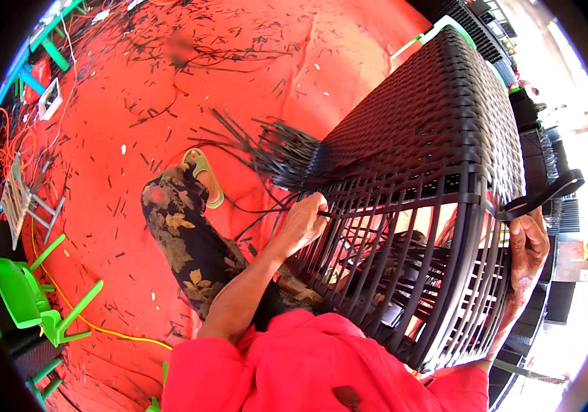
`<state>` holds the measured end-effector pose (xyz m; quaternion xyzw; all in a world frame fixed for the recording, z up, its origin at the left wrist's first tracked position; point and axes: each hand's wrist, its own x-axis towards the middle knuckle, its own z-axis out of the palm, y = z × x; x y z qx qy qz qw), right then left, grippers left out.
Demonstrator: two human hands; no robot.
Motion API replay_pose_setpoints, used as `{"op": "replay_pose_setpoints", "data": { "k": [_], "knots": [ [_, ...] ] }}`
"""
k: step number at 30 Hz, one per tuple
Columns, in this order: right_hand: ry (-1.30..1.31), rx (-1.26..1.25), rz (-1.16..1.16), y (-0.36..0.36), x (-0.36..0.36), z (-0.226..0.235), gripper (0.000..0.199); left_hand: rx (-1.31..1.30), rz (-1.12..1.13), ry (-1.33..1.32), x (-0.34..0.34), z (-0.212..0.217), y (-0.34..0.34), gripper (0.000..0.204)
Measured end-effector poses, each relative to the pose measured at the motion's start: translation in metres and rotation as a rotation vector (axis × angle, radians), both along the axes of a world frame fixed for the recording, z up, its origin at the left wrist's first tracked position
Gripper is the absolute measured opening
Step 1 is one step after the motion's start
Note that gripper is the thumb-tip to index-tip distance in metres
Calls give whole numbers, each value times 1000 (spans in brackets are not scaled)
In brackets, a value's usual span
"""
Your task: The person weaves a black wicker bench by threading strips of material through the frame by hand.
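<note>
A large boxy black piece of wickerwork leans across my lap, closely woven at its far part. Its near part shows bare parallel strips with gaps between them. My left hand is closed on a thin black strip at the left edge of the weave. At the right side, my right hand has its fingers bent around a flat black strip, whose loose end loops outward; part of that grip is hidden. A thick bundle of loose strip ends sticks out to the left of the weave.
Cut black scraps litter the red floor covering. A green plastic chair stands at the left, beside a yellow cable. A folding stool and orange cords are farther up. Stacked dark wickerwork lines the right.
</note>
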<state>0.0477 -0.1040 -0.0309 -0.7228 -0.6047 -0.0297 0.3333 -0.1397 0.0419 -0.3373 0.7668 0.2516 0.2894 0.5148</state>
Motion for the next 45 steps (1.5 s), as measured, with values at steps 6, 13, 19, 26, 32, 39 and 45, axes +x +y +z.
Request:
{"op": "replay_pose_setpoints", "data": {
  "k": [6, 13, 19, 26, 32, 39, 45],
  "knots": [
    [-165, -132, -21, 11, -5, 11, 10, 458, 85, 66, 4, 3, 5, 23],
    [-186, -62, 54, 14, 11, 9, 10, 306, 114, 836, -10, -98, 79, 17],
    [-78, -32, 67, 7, 13, 6, 11, 204, 294, 1162, -88, -182, 126, 30],
    [-69, -3, 81, -5, 21, 3, 13, 520, -33, 851, -19, -33, 80, 41],
    [-58, 77, 125, -4, 17, 2, 12, -200, 70, -280, 2, 123, 60, 16],
    [212, 255, 121, -5, 23, -3, 13, 352, -228, -224, 4, 275, 11, 27],
    [72, 56, 271, -14, 32, 5, 27, 381, -251, -20, 18, 300, 14, 29]
  ]
}}
